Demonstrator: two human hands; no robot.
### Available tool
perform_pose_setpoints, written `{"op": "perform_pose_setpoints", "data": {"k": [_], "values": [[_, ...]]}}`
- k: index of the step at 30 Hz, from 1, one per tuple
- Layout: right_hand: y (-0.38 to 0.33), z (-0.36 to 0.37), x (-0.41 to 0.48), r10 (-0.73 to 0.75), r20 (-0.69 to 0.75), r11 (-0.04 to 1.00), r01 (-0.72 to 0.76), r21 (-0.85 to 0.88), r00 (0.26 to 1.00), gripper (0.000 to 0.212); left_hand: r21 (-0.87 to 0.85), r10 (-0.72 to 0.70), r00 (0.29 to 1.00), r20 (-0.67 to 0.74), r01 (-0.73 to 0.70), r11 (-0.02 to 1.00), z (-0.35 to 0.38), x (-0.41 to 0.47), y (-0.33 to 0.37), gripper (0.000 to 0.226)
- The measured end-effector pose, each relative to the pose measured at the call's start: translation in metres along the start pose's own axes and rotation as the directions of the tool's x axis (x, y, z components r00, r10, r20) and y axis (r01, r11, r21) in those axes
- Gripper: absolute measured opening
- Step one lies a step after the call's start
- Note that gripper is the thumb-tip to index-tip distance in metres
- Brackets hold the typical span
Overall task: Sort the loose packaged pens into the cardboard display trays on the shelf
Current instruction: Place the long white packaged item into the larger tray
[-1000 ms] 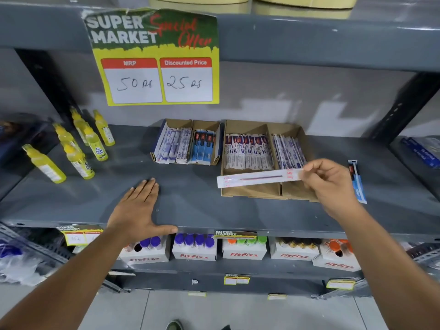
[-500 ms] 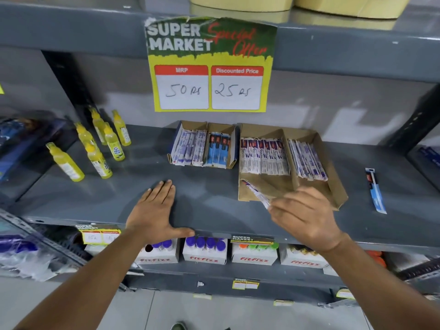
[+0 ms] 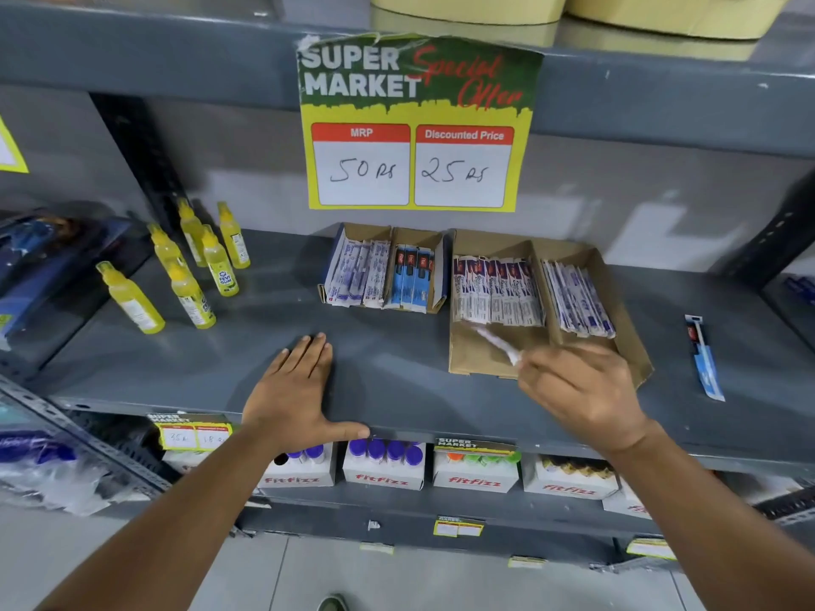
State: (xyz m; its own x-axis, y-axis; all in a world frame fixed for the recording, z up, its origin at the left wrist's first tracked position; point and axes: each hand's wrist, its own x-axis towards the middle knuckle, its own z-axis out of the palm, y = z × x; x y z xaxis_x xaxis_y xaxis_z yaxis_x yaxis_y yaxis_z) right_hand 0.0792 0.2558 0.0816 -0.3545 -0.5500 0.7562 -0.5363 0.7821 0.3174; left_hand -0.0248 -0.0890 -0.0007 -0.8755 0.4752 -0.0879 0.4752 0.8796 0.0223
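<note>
With left hand [image 3: 294, 392] spread flat on shelf [image 3: 397, 346] for support, right hand [image 3: 577, 390] pinching white pen packet [image 3: 496, 343], angled into left compartment of large tray [image 3: 485, 359] for matching stock.

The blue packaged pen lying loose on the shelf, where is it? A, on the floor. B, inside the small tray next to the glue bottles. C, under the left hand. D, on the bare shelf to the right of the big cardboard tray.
D: the blue packaged pen lies alone on the grey shelf, right of the big cardboard tray and apart from it, beyond the right hand.
</note>
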Motion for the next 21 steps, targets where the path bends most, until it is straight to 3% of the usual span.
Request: {"op": "perform_pose_setpoints", "data": {"k": [7,12,17,19,21], "values": [[0.019,0.005,0.012,0.016,-0.098,0.999,-0.020,-0.046,0.995,0.015,0.024,-0.005,1.000,0.007,0.005,1.000,0.000,0.001,0.001,0.141],[0.022,0.020,0.008,0.086,-0.068,0.992,-0.092,-0.087,0.994,0.015,0.024,-0.006,1.000,0.001,0.005,1.000,0.000,0.000,0.000,0.140],[0.033,0.053,-0.005,0.275,0.136,0.951,-0.250,-0.180,0.952,0.022,0.043,-0.012,0.999,0.035,0.011,0.999,-0.001,0.001,0.000,0.141],[0.032,0.067,0.001,0.368,0.258,0.918,-0.304,-0.255,0.893,0.020,0.043,-0.015,0.999,0.039,0.013,0.999,-0.001,0.001,0.000,0.141],[0.031,0.080,0.008,0.471,0.400,0.877,-0.364,-0.315,0.786,0.017,0.038,-0.015,0.999,0.039,0.014,0.999,-0.002,0.001,0.000,0.141]]}}
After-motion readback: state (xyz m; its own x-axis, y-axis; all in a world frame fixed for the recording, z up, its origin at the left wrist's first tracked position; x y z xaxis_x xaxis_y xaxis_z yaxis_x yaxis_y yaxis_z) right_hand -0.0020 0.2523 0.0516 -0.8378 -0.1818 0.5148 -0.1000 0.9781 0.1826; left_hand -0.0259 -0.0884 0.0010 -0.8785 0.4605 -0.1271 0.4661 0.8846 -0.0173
